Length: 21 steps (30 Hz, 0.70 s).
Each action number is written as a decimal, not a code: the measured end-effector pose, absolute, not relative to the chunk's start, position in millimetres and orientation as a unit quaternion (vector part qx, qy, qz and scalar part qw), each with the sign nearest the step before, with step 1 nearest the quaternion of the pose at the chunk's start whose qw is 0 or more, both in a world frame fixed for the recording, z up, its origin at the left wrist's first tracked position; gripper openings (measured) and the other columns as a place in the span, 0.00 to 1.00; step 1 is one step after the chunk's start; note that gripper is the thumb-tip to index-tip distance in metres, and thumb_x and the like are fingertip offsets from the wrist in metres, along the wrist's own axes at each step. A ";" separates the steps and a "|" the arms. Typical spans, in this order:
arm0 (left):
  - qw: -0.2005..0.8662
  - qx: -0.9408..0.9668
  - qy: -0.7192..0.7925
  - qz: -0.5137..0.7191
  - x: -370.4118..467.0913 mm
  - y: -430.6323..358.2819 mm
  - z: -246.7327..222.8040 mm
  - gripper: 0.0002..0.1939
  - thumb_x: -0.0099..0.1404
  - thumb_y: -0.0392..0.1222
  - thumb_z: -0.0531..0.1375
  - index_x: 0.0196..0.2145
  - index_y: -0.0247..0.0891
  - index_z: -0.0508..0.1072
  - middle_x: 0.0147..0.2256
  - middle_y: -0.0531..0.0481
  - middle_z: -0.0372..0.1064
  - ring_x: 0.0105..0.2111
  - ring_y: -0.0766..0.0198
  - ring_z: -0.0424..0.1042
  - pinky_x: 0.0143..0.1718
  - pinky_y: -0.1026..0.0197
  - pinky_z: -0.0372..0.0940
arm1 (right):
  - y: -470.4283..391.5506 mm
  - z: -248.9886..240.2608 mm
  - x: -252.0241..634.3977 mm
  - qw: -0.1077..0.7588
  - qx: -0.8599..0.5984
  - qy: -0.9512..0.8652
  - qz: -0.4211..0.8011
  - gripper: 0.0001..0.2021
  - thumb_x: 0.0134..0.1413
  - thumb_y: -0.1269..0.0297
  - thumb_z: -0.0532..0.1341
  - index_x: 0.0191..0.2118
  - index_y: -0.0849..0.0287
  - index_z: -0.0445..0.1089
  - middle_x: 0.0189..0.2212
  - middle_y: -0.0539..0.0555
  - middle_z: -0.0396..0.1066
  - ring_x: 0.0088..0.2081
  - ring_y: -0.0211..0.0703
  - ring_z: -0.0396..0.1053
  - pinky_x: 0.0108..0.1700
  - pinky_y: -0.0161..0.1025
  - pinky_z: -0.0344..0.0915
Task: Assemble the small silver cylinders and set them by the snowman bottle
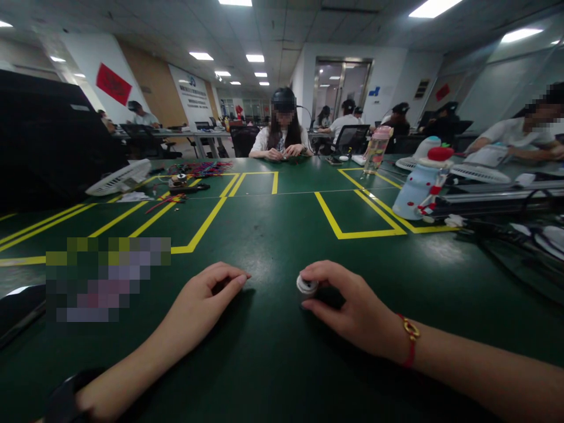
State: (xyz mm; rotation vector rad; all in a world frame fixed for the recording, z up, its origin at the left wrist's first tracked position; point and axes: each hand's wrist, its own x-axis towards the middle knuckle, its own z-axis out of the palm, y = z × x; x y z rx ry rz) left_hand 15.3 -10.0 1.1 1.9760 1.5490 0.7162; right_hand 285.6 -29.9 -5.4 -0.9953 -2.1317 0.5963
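Between the thumb and fingers of my right hand (348, 299) is a small white, round, cylinder-like part (306, 284) with a greyish top. It stands at or just above the dark green table (264, 235); I cannot tell whether it touches. My left hand (211, 294) is to its left, apart from it, with thumb and forefinger pinched together. Something tiny may show at those fingertips, too small to name. A red cord bracelet (410, 339) circles my right wrist, and a dark band (73, 393) is on my left wrist.
Yellow tape (372, 235) marks the table. A light blue bottle (414, 191), a clear bottle (377, 150), fans (121, 178) and cables (506, 247) stand or lie around. Bundled wires (209, 170) lie farther back. A person (282, 132) works opposite; another (520, 132) is at the right.
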 end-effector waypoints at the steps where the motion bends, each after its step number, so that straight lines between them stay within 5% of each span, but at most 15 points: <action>1: 0.260 0.735 0.567 0.267 19.8 -11.0 3.1 0.14 0.67 0.52 0.54 0.40 0.44 0.75 0.40 0.50 0.71 0.41 0.56 0.70 0.43 0.55 0.62 | -29.5 -7.6 286.1 0.352 -0.396 -0.812 0.244 0.21 0.52 0.64 0.62 0.52 0.52 0.61 0.47 0.51 0.68 0.45 0.35 0.68 0.50 0.37 0.67; 5: 0.264 0.773 0.500 0.287 56.3 -17.7 17.8 0.13 0.67 0.49 0.55 0.46 0.47 0.73 0.43 0.50 0.68 0.37 0.61 0.69 0.33 0.61 0.63 | -25.7 -13.5 291.4 0.355 -0.429 -0.773 0.304 0.32 0.47 0.62 0.66 0.56 0.54 0.53 0.45 0.52 0.70 0.45 0.36 0.69 0.50 0.38 0.67; 8: 0.266 0.804 0.439 0.301 87.2 -19.9 31.2 0.10 0.65 0.45 0.58 0.44 0.46 0.76 0.41 0.51 0.68 0.41 0.61 0.68 0.42 0.59 0.63 | -24.1 -13.7 291.2 0.351 -0.431 -0.768 0.318 0.29 0.47 0.62 0.66 0.53 0.55 0.54 0.43 0.51 0.71 0.45 0.36 0.70 0.48 0.38 0.66; 11: 0.268 0.797 0.442 0.313 99.6 -17.2 40.7 0.07 0.64 0.43 0.60 0.35 0.45 0.79 0.36 0.52 0.68 0.38 0.62 0.68 0.41 0.60 0.62 | -24.8 -11.1 291.1 0.351 -0.424 -0.767 0.329 0.27 0.47 0.63 0.66 0.52 0.55 0.55 0.42 0.50 0.71 0.44 0.35 0.70 0.47 0.36 0.66; 21: 0.287 0.788 0.485 0.248 81.5 -13.7 0.7 0.04 0.59 0.43 0.65 0.33 0.47 0.81 0.34 0.52 0.69 0.38 0.59 0.69 0.40 0.58 0.62 | -28.6 -7.4 294.8 0.341 -0.432 -0.787 0.279 0.21 0.45 0.67 0.65 0.47 0.55 0.64 0.41 0.49 0.70 0.39 0.34 0.68 0.42 0.34 0.66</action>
